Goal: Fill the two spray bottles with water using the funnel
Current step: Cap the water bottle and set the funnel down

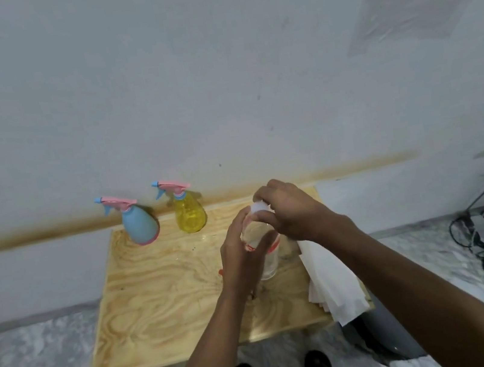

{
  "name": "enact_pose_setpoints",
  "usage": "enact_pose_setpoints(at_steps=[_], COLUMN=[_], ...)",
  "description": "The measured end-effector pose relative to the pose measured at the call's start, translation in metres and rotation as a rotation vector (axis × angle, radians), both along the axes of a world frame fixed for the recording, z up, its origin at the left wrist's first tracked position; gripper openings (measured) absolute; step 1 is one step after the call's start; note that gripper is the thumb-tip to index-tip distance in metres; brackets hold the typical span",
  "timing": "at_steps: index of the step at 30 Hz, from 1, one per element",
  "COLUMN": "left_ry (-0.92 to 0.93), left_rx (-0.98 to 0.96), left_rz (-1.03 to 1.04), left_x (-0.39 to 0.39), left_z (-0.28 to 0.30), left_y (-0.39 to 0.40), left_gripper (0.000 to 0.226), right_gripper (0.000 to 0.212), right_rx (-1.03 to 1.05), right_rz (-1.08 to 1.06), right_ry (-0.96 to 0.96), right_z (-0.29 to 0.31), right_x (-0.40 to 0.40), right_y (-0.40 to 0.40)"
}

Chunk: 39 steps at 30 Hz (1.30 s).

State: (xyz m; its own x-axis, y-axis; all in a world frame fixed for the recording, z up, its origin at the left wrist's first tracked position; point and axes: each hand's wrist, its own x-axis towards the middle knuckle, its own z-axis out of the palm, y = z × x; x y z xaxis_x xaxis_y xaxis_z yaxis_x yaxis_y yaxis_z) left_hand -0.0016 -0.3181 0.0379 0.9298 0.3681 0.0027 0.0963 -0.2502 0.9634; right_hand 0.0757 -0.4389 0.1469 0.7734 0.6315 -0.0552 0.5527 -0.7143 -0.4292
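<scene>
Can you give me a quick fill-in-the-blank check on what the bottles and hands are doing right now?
1. The blue spray bottle stands to the ____ of the yellow spray bottle.
2. The right hand grips the clear bottle's white ____.
3. The left hand holds the clear bottle by its ____.
4. Both spray bottles have their pink trigger heads ____.

Missing words: left; cap; body; on

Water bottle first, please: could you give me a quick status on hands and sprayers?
Left hand grips water bottle; right hand on its white cap. Blue sprayer, yellow sprayer still capped. Nothing blocking.
</scene>
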Motion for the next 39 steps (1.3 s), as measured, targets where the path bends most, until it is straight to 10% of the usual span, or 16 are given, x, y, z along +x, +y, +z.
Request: enact_pose_setpoints(at_steps=[34,39], left_ry=[0.049,0.203], left_rx=[-0.057,-0.068], left_rz=[-0.037,0.252], left_x=[-0.009,-0.029], left_z=[0.004,-0.023], left_y=[0.016,0.050], left_gripper=[0.081,0.050], right_gripper=[0.034,0.045], right_rx=[0.594,0.660], right_rz=[-0.338,-0.393], right_ry=[-0.014,0.008], right_z=[-0.071,-0.079], right_x=[-0.014,-0.020], right_y=[0.005,0.009])
